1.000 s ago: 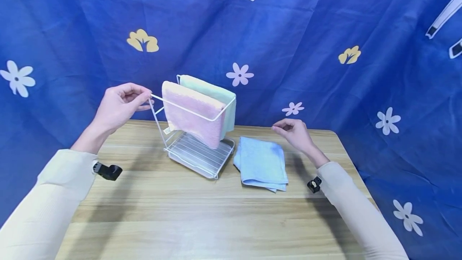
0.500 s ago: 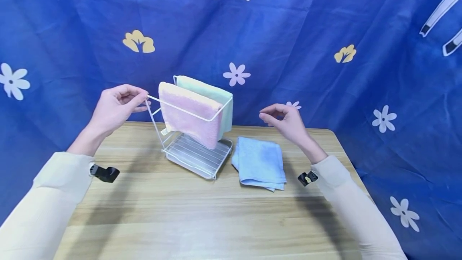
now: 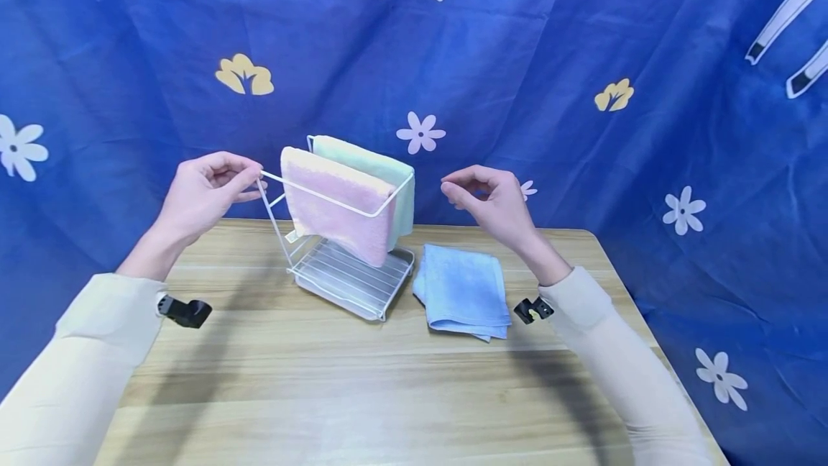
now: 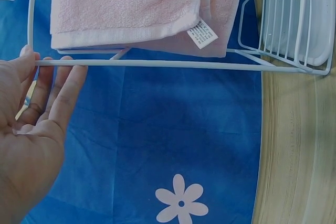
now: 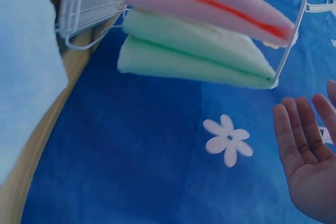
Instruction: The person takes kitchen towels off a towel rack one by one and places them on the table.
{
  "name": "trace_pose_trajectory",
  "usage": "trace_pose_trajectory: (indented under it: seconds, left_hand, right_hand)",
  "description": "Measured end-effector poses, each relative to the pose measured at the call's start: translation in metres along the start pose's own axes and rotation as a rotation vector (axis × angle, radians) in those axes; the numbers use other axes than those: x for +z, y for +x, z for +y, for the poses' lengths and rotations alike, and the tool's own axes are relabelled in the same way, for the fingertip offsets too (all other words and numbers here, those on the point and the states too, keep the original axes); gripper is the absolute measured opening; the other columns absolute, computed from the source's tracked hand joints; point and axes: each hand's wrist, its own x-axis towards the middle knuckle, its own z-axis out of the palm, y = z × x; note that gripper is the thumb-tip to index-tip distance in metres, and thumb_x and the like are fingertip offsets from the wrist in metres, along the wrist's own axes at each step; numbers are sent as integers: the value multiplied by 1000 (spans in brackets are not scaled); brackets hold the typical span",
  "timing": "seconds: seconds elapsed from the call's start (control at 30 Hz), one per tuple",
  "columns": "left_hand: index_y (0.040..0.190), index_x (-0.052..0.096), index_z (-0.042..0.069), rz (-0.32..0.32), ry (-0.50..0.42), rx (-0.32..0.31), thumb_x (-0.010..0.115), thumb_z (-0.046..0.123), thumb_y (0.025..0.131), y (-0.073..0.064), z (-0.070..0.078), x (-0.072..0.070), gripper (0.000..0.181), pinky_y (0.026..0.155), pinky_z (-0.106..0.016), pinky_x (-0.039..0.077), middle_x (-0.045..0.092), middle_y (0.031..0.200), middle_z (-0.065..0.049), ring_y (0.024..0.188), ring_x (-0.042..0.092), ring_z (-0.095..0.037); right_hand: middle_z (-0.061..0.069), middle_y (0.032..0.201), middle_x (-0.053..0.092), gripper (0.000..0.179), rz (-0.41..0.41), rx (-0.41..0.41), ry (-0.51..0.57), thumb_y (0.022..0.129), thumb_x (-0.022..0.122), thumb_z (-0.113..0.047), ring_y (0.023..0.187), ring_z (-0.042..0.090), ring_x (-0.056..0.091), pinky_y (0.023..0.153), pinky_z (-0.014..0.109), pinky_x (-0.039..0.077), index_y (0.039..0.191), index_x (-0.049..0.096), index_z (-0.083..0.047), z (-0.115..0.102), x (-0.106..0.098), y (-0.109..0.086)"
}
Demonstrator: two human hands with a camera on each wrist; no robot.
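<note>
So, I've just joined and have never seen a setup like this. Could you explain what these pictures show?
Of course. There's no machine: the left grip and right grip are simply a person's bare hands. The widest view comes from a camera worn on the head, looking forward and down; the two closer views come from a camera on each wrist.

On the wooden table stands a white wire rack. A pink towel and a pale green towel hang on it, and a folded blue cloth lies beside it. The left grip pinches an upper corner of the rack; the right grip is in the air, holding nothing.
</note>
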Motion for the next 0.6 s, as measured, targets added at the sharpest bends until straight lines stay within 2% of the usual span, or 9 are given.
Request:
trace_pose_trajectory:
  seconds: [0.13,0.43,0.6]
  left_hand:
    - [109,76,12,-3,-9,2,69,15,103,0,-1,0,9,78,-18,68,76,95,21,83,76,2]
    - [110,76,9,0,1,-1,69,15,103,0,-1,0,11,77,-17,68,76,94,22,83,76,2]
    - [110,76,9,-3,6,-5,70,16,103,0,1,-1,12,77,-17,68,76,94,22,83,76,2]
  right_hand:
    - [11,101,79,19,8,-6,4,100,76,-22,82,16,73,69,24,63,112,79,-7,-9,6,6]
    - [10,102,80,17,3,-15,17,98,78,-22,85,22,75,69,22,62,110,80,-9,-29,20,20]
    - [8,104,80,17,-21,-36,-11,97,78,-21,86,19,75,72,25,64,110,80,-9,-37,30,31]
